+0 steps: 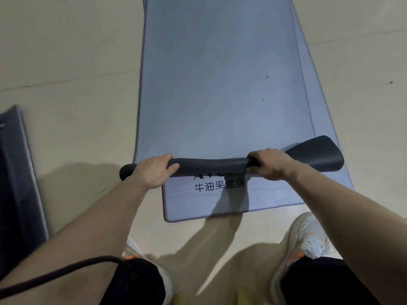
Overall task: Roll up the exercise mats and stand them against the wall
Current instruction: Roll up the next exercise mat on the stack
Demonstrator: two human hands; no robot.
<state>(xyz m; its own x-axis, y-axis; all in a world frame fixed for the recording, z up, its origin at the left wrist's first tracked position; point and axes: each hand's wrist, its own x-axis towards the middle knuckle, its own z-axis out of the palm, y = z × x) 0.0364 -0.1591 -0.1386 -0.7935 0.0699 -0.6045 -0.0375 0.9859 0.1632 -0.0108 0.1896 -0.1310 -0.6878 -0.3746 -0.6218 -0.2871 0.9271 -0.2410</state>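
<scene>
A dark mat (17, 172) lies on the floor (77, 62) at far left; the left hand (154, 171) and right hand (267, 164) each grip the rolled dark end (211, 165) of the blue mat (220, 73), atop a second blue mat (220, 205)

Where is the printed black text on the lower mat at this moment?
In the head view, the printed text sits low centre on the lower mat, just under the dark roll, between the left hand and right hand.
</scene>
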